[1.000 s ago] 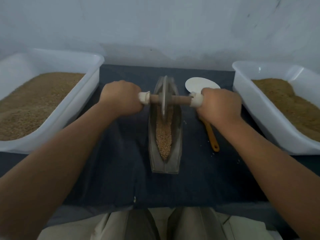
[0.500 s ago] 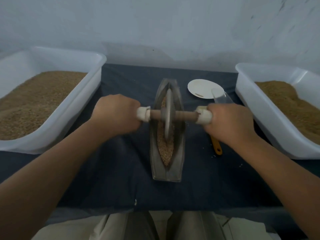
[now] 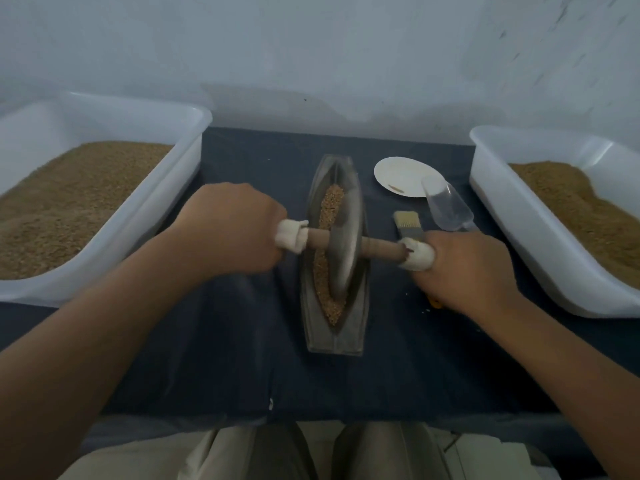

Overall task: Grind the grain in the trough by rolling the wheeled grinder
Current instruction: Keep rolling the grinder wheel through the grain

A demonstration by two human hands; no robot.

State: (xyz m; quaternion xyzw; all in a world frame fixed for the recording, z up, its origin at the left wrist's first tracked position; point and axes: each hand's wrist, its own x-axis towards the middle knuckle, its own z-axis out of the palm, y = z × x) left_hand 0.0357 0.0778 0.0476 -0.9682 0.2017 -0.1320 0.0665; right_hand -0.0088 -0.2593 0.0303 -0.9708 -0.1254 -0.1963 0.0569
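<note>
Left tub (image 3: 156, 209) at left edge of tabletop (image 3: 225, 358). Left hand (image 3: 235, 230) clenched round left handle of grinder (image 3: 343, 258). Its wheel sits on grain (image 3: 330, 206) in trough (image 3: 334, 341), mid-tabletop. Right hand (image 3: 464, 268) grips right handle. Brush (image 3: 408, 225), plate (image 3: 398, 174), scoop (image 3: 450, 209) toward far edge. Right tub (image 3: 512, 230) at right edge.

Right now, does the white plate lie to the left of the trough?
No, the white plate lies to the right of the trough, touching the clear scoop.

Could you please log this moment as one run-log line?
grinding | left hand: grips white-wrapped end of wooden axle | right hand: grips other end | metal grinder wheel: in boat-shaped metal trough, on brown grain
</note>
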